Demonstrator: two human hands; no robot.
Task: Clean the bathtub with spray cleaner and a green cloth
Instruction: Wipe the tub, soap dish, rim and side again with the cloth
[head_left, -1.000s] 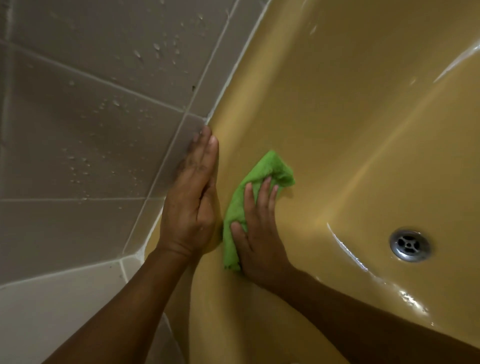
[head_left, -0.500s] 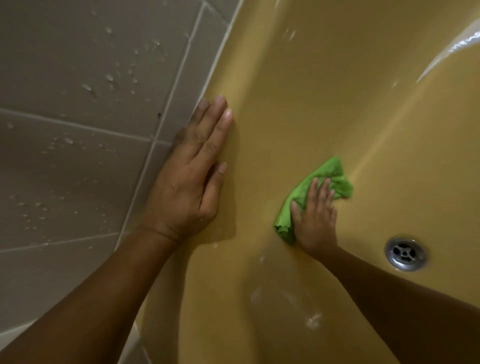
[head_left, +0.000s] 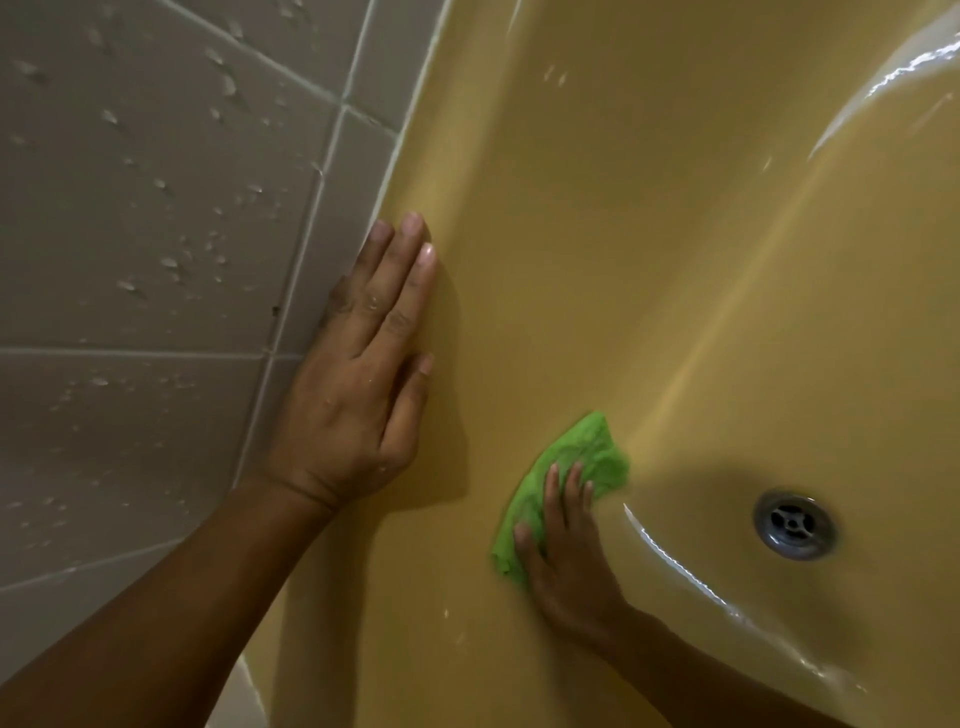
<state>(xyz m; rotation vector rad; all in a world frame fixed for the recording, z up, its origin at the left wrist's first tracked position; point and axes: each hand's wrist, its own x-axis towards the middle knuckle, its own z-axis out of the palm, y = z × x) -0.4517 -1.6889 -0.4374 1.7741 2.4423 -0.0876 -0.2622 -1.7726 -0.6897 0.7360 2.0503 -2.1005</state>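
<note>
Grey tiled wall (head_left: 156, 234), beaded with droplets. Left hand (head_left: 358, 395) flat on the yellow bathtub (head_left: 597, 208) rim by the tile edge, fingers (head_left: 410, 270) straight, close together. Right of them and lower, right hand (head_left: 566, 561) presses the green cloth (head_left: 576, 462) on the tub wall, its fingers slightly spread. Drain (head_left: 794, 523) further right.

A home bathroom: a glossy mustard-yellow bathtub (head_left: 649, 218) with a round metal drain (head_left: 794, 524) meets a wall of grey ceramic tiles (head_left: 156, 208) with pale grout, beaded with water droplets.
</note>
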